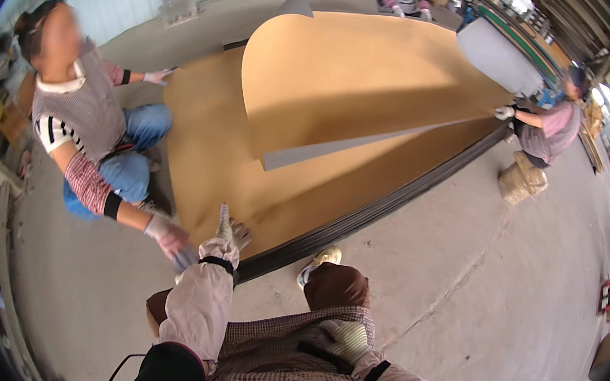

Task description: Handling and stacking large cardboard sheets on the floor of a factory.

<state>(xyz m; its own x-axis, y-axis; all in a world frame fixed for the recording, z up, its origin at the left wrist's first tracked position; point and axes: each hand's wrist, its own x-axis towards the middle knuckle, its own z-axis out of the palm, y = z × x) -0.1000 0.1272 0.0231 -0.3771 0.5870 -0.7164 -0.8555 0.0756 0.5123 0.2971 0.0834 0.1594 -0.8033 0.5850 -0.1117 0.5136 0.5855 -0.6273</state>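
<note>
The gloved left hand [228, 236] rests open-fingered on the near corner of the large tan flat board stack [211, 157]. The right hand [348, 342] lies loosely open on the knee. A crouching co-worker's gloved hand [171, 239] crowds just beside, and a curled tan sheet [348, 75] arches over the stack.

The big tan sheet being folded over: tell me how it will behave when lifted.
The tan sheet is probably floppy: it curls over in a smooth arc and shows its grey underside. It likely needs several holders; a co-worker's hand grips its far corner, while the left hand rests at the near edge. It seems thin, so possibly light for its area.
</note>
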